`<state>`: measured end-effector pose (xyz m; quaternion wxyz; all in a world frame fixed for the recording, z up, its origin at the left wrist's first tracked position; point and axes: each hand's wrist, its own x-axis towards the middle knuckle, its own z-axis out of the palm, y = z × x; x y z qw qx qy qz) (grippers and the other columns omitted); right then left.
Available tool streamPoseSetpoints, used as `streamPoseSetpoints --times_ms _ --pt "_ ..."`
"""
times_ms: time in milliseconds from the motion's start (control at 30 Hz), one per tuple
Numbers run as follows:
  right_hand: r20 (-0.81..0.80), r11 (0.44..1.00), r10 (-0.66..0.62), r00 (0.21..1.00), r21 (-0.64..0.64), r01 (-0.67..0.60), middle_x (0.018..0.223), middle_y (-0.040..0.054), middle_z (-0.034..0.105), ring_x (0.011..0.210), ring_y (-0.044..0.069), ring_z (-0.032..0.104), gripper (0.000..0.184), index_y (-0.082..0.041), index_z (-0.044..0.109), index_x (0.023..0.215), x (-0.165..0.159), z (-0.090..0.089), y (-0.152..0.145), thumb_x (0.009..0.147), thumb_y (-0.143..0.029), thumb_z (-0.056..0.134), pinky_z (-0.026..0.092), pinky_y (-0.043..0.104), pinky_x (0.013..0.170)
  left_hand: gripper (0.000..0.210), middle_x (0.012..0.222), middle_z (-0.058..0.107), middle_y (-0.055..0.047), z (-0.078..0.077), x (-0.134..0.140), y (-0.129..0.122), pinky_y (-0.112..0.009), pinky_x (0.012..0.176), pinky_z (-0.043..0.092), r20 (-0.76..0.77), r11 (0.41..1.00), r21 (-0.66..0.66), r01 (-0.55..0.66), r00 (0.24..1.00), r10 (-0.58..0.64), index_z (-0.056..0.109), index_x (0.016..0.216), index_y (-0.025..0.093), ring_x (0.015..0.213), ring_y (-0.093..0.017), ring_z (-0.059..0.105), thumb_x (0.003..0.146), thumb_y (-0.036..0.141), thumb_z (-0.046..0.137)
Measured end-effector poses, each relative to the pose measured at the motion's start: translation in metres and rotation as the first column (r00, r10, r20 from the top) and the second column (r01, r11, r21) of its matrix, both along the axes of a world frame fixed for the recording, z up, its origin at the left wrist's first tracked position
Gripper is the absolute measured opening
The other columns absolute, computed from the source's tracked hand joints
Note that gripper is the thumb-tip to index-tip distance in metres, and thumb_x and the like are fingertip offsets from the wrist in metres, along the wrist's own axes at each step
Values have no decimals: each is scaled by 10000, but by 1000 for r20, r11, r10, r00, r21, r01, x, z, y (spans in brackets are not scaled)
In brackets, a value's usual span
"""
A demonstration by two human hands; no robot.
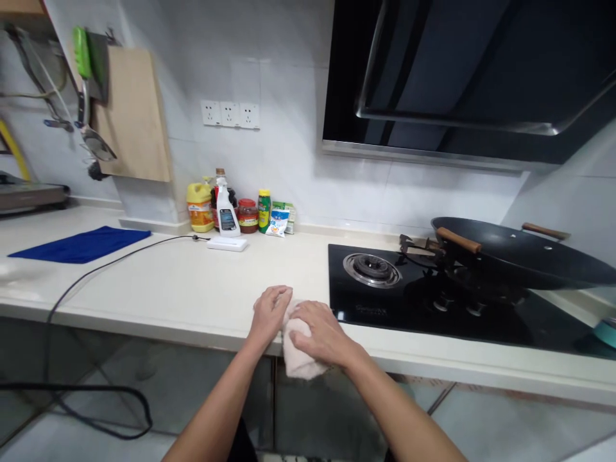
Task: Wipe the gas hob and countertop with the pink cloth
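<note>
A pale pinkish folded cloth [299, 360] lies over the front edge of the white countertop [202, 282], its lower part hanging in front of the edge. My right hand [321, 330] is closed on it from above, thumb across its face. Against the cloth's left upper side is my left hand [271, 314], fingers together and curled; the part of the cloth under them is mostly hidden. Just right of my hands begins the black glass gas hob [370, 311] with a round burner [372, 269].
A large wok [520, 250] stands on the right burner. Along the wall are a white spray bottle [226, 212], a yellow jug [200, 208], a jar [248, 217] and packets. A blue cloth [84, 245], a power strip [227, 244] and its black cable [110, 258] lie left. The range hood [457, 77] overhangs.
</note>
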<state>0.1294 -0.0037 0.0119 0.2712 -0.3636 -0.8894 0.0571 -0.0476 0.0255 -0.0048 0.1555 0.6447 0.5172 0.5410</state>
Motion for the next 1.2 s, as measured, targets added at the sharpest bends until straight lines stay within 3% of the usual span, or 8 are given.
streamPoseSetpoints --times_ms 233,367,467,567,733,900,1100,1200 --pt "-36 955 -281 959 85 283 1121 61 680 1056 264 577 204 -261 671 1026 119 -19 -56 868 -319 555 414 407 936 270 1078 728 -54 4 6 -6 -413 1007 471 -76 998 -59 -6 997 1 742 960 235 1054 -234 657 905 412 546" --pt "-25 815 -559 829 171 554 1065 92 693 966 287 607 295 -250 675 1008 202 -39 -63 892 -448 489 437 427 860 225 1048 736 -52 8 11 -11 -417 1006 458 -115 998 -70 4 993 -12 750 943 242 1051 -239 652 888 377 578" --pt "-6 664 -731 683 228 712 1017 111 686 912 313 604 375 -238 674 1025 228 -47 -63 900 -508 446 427 442 783 225 1049 737 -53 11 13 -16 -409 1007 451 -136 997 -75 27 990 -37 748 943 242 1061 -237 648 896 377 575" --pt "48 648 -746 665 282 707 965 110 671 871 304 583 375 -215 673 1028 203 -44 -61 919 -488 440 399 421 756 224 1046 734 -47 14 15 -21 -401 1020 439 -151 995 -77 63 986 -74 745 946 243 1071 -232 644 901 381 575" --pt "64 848 -488 870 268 456 1000 87 658 906 250 544 259 -206 665 1022 93 -24 -48 934 -382 498 347 368 792 219 1031 737 -38 13 15 -22 -392 1010 453 -129 990 -78 115 984 -124 746 958 239 1053 -225 650 899 382 592" --pt "112 952 -289 951 137 273 1027 76 645 978 248 519 235 -213 645 1021 -1 -6 -18 960 -369 479 323 366 832 264 1072 734 -64 6 9 -15 -344 964 506 -44 989 -55 136 989 -138 730 1009 199 1051 -205 665 938 366 539" --pt "134 973 -227 965 -1 229 1212 114 594 1115 283 492 388 -228 553 1286 -48 -1 23 1030 -413 328 344 418 935 370 1332 631 -105 3 -19 -36 -403 1124 413 -62 984 46 170 984 -167 657 1244 211 1282 -232 556 910 359 596" --pt "-4 975 -182 983 -130 180 1326 116 559 1208 294 471 428 -226 474 1353 -55 -6 30 1029 -440 295 329 468 1026 562 1519 485 -114 5 -40 -45 -464 1189 323 -175 983 -13 181 968 -180 554 1405 248 1430 -276 413 877 410 658"
